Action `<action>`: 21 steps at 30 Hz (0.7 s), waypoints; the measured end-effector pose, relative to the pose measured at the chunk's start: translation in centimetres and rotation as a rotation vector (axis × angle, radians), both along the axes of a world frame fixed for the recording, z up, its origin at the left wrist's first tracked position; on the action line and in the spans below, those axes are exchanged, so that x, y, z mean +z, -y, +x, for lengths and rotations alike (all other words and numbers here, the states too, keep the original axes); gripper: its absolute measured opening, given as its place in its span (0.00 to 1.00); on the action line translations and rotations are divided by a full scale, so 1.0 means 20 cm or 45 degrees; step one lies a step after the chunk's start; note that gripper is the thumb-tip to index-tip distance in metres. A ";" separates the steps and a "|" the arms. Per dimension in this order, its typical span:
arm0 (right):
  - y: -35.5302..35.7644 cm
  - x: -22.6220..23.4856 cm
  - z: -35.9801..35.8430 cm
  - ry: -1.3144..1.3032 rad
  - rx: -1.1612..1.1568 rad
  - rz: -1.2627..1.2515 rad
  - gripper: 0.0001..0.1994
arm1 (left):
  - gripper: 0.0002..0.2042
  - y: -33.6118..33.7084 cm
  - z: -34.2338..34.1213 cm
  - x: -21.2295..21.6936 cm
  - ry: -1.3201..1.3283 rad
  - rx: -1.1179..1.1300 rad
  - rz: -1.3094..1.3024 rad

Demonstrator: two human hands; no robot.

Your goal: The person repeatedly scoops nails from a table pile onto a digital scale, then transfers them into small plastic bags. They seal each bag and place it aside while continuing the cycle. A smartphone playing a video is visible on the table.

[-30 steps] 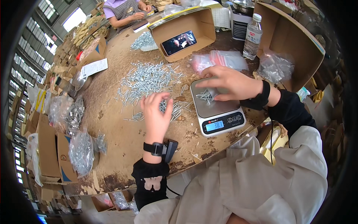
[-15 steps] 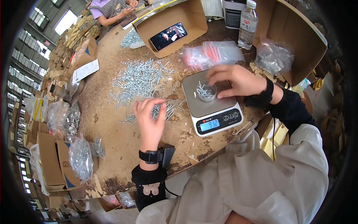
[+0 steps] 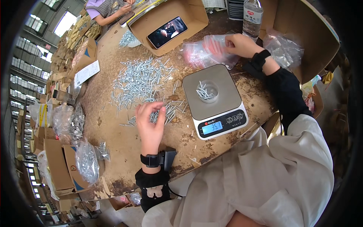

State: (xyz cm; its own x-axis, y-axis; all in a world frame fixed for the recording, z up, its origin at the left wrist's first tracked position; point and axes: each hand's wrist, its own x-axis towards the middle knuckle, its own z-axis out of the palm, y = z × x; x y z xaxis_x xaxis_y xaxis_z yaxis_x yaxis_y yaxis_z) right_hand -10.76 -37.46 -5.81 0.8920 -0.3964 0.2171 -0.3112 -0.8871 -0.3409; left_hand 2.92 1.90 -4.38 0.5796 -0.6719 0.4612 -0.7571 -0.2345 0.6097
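My left hand [image 3: 150, 121] rests over the near edge of a heap of silver screws [image 3: 138, 81], fingers loosely bent and the thumb apart from them; nothing shows in its grasp. Farther off on the right, my right hand [image 3: 244, 45] is at a stack of clear plastic bags with red marks [image 3: 211, 49], its fingertips closed on the edge of a bag. Between the hands stands a digital scale [image 3: 211, 108] with a lit display. A small round clear cup [image 3: 211, 96] holding several screws sits upright on its plate.
A phone [image 3: 167, 32] leans inside an open cardboard box [image 3: 196, 19]. A water bottle [image 3: 252, 20] and a crumpled clear bag [image 3: 283, 49] stand by another carton. Bagged hardware [image 3: 87, 162] and cartons line the left edge. Across the table, another person's arm [image 3: 109, 17] shows.
My right hand has left the cup on the scale and moved away to the plastic bags. The scale's displayed reading has dropped. My left hand has barely moved.
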 end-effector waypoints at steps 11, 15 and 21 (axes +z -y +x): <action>0.03 -0.03 -0.02 -0.039 0.144 0.171 0.08 | 0.19 0.03 -0.05 0.04 0.269 -0.219 0.381; 0.01 -0.06 -0.02 0.216 0.215 0.087 0.11 | 0.18 0.05 -0.08 0.06 0.226 -0.266 0.448; -0.12 0.11 -0.02 0.577 0.196 0.137 0.16 | 0.16 0.03 -0.07 0.05 0.184 -0.414 0.511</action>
State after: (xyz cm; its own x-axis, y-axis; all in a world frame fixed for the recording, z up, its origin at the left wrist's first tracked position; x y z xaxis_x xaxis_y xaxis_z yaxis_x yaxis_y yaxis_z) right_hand -11.15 -35.03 -3.65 0.7672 -0.3090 0.5621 0.0215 -0.8634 -0.5041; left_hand 1.43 1.25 -3.44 0.2616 -0.9461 0.1909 -0.8993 -0.1670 0.4042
